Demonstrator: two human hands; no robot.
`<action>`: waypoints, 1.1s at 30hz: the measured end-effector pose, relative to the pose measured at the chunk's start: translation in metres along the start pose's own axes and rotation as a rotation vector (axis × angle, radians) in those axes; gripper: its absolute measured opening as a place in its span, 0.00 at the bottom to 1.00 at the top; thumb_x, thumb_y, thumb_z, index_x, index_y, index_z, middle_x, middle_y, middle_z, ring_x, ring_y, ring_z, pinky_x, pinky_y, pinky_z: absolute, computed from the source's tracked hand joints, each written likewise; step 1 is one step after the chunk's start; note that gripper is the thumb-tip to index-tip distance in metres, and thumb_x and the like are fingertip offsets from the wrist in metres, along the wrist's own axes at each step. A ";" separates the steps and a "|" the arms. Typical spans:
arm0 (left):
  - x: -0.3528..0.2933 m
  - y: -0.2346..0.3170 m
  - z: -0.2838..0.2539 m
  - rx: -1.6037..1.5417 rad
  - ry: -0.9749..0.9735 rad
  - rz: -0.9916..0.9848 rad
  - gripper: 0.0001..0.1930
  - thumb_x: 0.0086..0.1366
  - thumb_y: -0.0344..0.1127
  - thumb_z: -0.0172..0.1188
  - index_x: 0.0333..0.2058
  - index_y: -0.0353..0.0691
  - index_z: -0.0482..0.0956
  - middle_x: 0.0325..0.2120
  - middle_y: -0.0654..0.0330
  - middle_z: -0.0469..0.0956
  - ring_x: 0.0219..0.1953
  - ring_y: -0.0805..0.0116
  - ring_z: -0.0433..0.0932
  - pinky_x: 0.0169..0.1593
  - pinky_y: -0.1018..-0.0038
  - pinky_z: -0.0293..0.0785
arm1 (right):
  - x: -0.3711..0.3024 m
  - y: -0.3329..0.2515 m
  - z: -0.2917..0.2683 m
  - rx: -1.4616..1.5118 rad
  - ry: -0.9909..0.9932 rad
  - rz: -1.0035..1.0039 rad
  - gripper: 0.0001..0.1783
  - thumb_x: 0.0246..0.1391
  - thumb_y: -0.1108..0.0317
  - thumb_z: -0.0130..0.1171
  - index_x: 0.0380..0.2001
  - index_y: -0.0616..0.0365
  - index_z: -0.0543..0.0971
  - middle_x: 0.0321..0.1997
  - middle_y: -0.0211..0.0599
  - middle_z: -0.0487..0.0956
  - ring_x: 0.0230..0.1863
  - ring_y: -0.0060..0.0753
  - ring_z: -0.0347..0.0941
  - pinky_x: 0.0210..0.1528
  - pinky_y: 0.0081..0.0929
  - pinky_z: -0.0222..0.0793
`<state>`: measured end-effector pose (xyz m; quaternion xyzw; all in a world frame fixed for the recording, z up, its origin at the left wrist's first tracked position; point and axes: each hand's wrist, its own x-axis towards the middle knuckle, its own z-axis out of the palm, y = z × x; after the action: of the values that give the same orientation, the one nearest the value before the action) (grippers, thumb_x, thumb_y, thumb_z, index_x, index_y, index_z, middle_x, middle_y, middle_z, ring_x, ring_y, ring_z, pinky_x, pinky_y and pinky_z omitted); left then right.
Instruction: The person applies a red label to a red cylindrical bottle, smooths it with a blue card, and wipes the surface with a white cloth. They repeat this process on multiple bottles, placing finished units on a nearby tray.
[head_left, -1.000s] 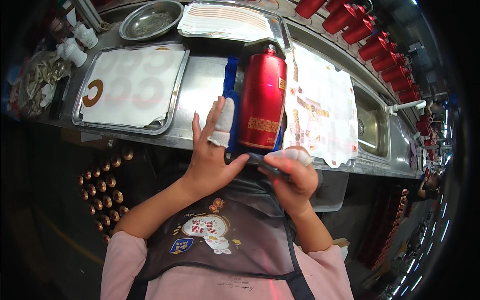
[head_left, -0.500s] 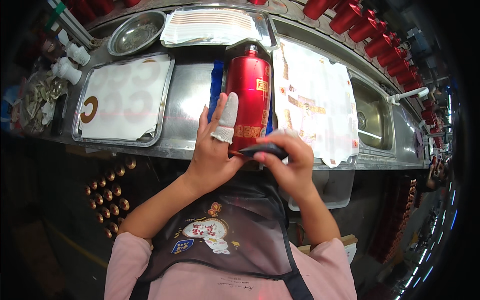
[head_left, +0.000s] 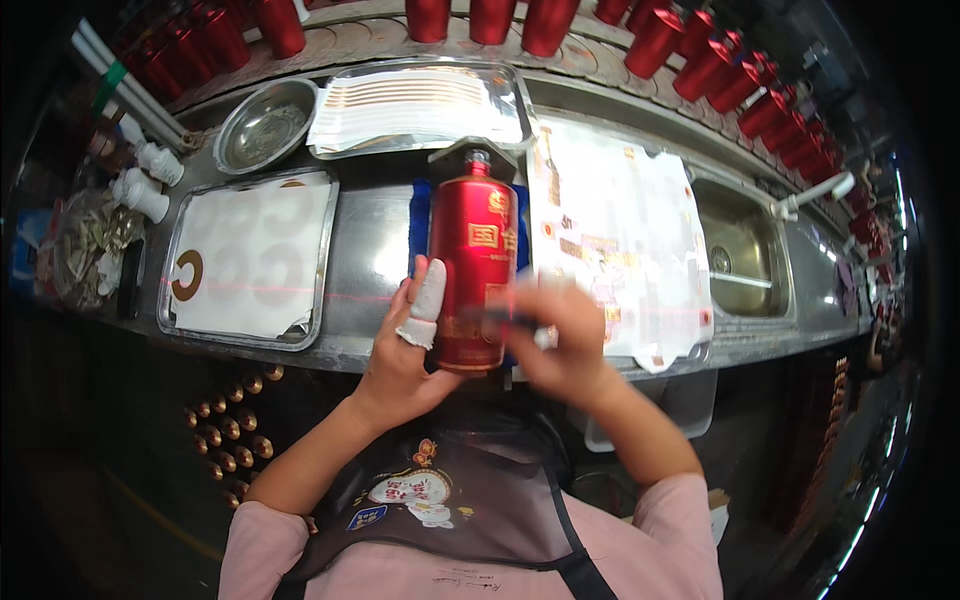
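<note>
A glossy red bottle (head_left: 462,285) with gold markings lies on its back, neck pointing away from me, in front of a grey metal bracket (head_left: 445,160). My left hand (head_left: 398,360) grips its lower left side, the thumb near the base. A white knitted finger sleeve (head_left: 427,300) covers one finger of that hand. Beneath the bottle a blue cloth (head_left: 420,215) sticks out at both sides. Over the bottle's lower right side, my right hand (head_left: 562,335) is smeared by motion. It holds a dark hand tool (head_left: 515,319), blurred here, its tip over the lower gold band.
To the left, a metal tray (head_left: 325,265) carries a white sheet with a gold C-shaped label (head_left: 186,275). Behind are a steel bowl (head_left: 265,125) and a tray of label strips (head_left: 405,105). Printed sheets (head_left: 625,250) lie right, beside a sink (head_left: 745,245). Red bottles (head_left: 490,20) line the back.
The bottle has rolled, bringing large gold characters to the top. My right hand has moved the dark tool from the bottle's base up onto its side. The view has shifted too.
</note>
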<state>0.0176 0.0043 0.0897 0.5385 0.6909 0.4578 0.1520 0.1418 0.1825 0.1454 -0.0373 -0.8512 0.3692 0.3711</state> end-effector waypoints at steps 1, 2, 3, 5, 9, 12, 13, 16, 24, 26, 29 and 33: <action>0.001 0.000 -0.001 0.006 -0.021 0.019 0.57 0.52 0.41 0.78 0.73 0.33 0.50 0.70 0.38 0.58 0.71 0.36 0.59 0.73 0.46 0.50 | 0.013 0.012 0.000 -0.021 0.078 0.099 0.10 0.48 0.78 0.72 0.36 0.58 0.84 0.31 0.34 0.82 0.32 0.29 0.77 0.38 0.25 0.72; 0.001 -0.001 -0.004 0.009 -0.062 0.005 0.56 0.52 0.42 0.77 0.73 0.33 0.51 0.71 0.39 0.57 0.73 0.37 0.57 0.73 0.43 0.46 | 0.027 0.024 -0.002 -0.046 0.191 0.146 0.09 0.49 0.77 0.71 0.35 0.60 0.84 0.31 0.34 0.82 0.31 0.29 0.76 0.37 0.25 0.71; 0.000 -0.002 -0.005 0.012 -0.077 0.021 0.55 0.53 0.43 0.77 0.73 0.33 0.51 0.72 0.41 0.56 0.74 0.39 0.55 0.73 0.41 0.41 | 0.034 0.030 -0.002 -0.079 0.303 0.182 0.08 0.50 0.77 0.70 0.35 0.61 0.83 0.31 0.34 0.83 0.31 0.29 0.76 0.36 0.24 0.71; -0.001 -0.006 -0.007 0.186 -0.139 0.007 0.55 0.54 0.46 0.76 0.73 0.34 0.52 0.73 0.41 0.53 0.75 0.41 0.51 0.72 0.37 0.35 | 0.025 0.026 -0.001 -0.144 0.198 -0.069 0.15 0.46 0.82 0.70 0.39 0.58 0.83 0.32 0.35 0.84 0.31 0.29 0.78 0.35 0.25 0.71; -0.001 -0.017 -0.008 0.221 -0.163 0.006 0.58 0.59 0.47 0.71 0.74 0.31 0.39 0.72 0.43 0.56 0.74 0.45 0.56 0.74 0.43 0.24 | -0.009 -0.015 0.004 0.087 -0.031 -0.298 0.18 0.42 0.83 0.71 0.40 0.57 0.83 0.30 0.37 0.82 0.30 0.32 0.79 0.37 0.29 0.76; 0.003 -0.018 -0.010 0.240 -0.221 -0.010 0.58 0.56 0.47 0.74 0.75 0.35 0.43 0.73 0.41 0.51 0.76 0.44 0.50 0.74 0.40 0.29 | 0.011 0.009 0.008 0.100 0.148 0.189 0.12 0.48 0.77 0.72 0.37 0.62 0.81 0.29 0.36 0.81 0.29 0.30 0.76 0.37 0.24 0.72; 0.004 -0.016 -0.011 0.275 -0.237 -0.019 0.58 0.55 0.47 0.75 0.75 0.37 0.46 0.75 0.40 0.47 0.76 0.41 0.47 0.72 0.36 0.33 | 0.026 0.020 0.006 0.045 0.258 0.205 0.13 0.49 0.77 0.72 0.38 0.62 0.81 0.30 0.37 0.81 0.30 0.30 0.77 0.37 0.24 0.73; 0.002 -0.001 -0.012 0.249 -0.118 -0.053 0.57 0.53 0.45 0.75 0.75 0.40 0.48 0.75 0.39 0.47 0.76 0.42 0.49 0.72 0.36 0.33 | 0.014 0.029 0.002 -0.148 0.218 -0.077 0.11 0.47 0.76 0.69 0.36 0.54 0.85 0.28 0.36 0.82 0.30 0.39 0.79 0.36 0.33 0.74; 0.013 0.008 0.000 0.303 -0.009 0.152 0.60 0.49 0.53 0.78 0.73 0.34 0.53 0.72 0.34 0.51 0.74 0.39 0.55 0.71 0.37 0.38 | -0.041 0.016 0.000 -0.019 0.184 0.091 0.14 0.43 0.81 0.66 0.36 0.57 0.84 0.31 0.36 0.83 0.30 0.37 0.79 0.33 0.31 0.72; 0.010 0.001 -0.003 0.287 -0.079 0.116 0.62 0.49 0.53 0.79 0.74 0.34 0.51 0.73 0.35 0.52 0.74 0.40 0.54 0.72 0.37 0.35 | -0.045 0.011 0.004 -0.051 0.153 -0.151 0.14 0.42 0.81 0.67 0.36 0.58 0.84 0.30 0.36 0.82 0.26 0.38 0.77 0.29 0.32 0.71; 0.005 -0.009 -0.007 0.271 -0.116 0.033 0.64 0.49 0.53 0.79 0.74 0.35 0.46 0.73 0.38 0.53 0.75 0.43 0.54 0.73 0.39 0.28 | -0.059 -0.007 0.011 0.060 0.043 -0.304 0.19 0.39 0.81 0.72 0.39 0.56 0.85 0.31 0.35 0.83 0.30 0.36 0.80 0.33 0.31 0.74; 0.003 -0.012 -0.005 0.247 -0.128 0.044 0.63 0.52 0.48 0.77 0.75 0.35 0.41 0.66 0.46 0.65 0.71 0.49 0.63 0.74 0.43 0.24 | -0.079 0.006 0.020 0.170 0.215 0.535 0.11 0.55 0.72 0.71 0.38 0.62 0.81 0.29 0.29 0.81 0.30 0.21 0.75 0.35 0.21 0.71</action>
<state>0.0055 0.0047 0.0832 0.5961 0.7190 0.3372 0.1182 0.1848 0.1481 0.0844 -0.2681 -0.7330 0.5178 0.3504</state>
